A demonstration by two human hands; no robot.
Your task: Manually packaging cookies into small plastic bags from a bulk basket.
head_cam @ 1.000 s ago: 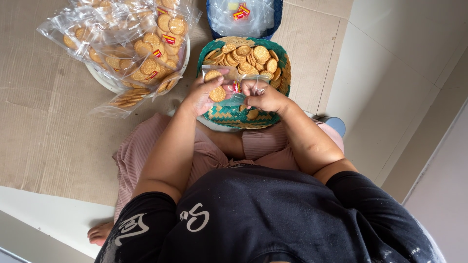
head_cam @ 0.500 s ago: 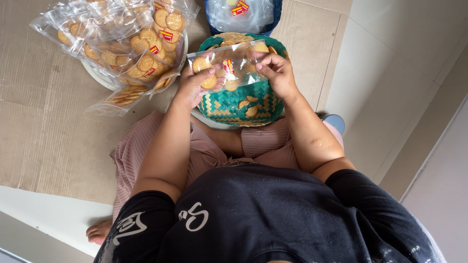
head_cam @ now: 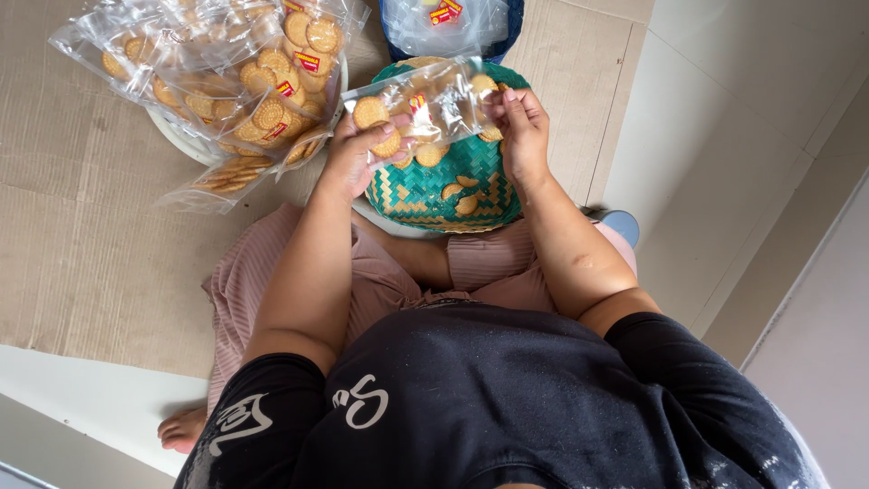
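Note:
Between my two hands a clear plastic bag (head_cam: 433,101) with a small red label is stretched out above a green woven basket (head_cam: 425,192). My left hand (head_cam: 358,149) grips the bag's left end together with two round tan biscuits (head_cam: 376,122). My right hand (head_cam: 520,131) pinches the bag's right end. A few biscuits and broken pieces (head_cam: 459,195) lie loose in the basket.
A heap of filled biscuit bags (head_cam: 240,86) rests on a white bowl (head_cam: 176,143) at the upper left. A blue container (head_cam: 448,23) of empty bags stands behind the basket. Brown cardboard (head_cam: 81,263) covers the floor; a pale wall (head_cam: 760,181) rises at right.
Both hands have risen from the basket, lifting the bag and pulling it open between them. Biscuits went from the basket into my left hand.

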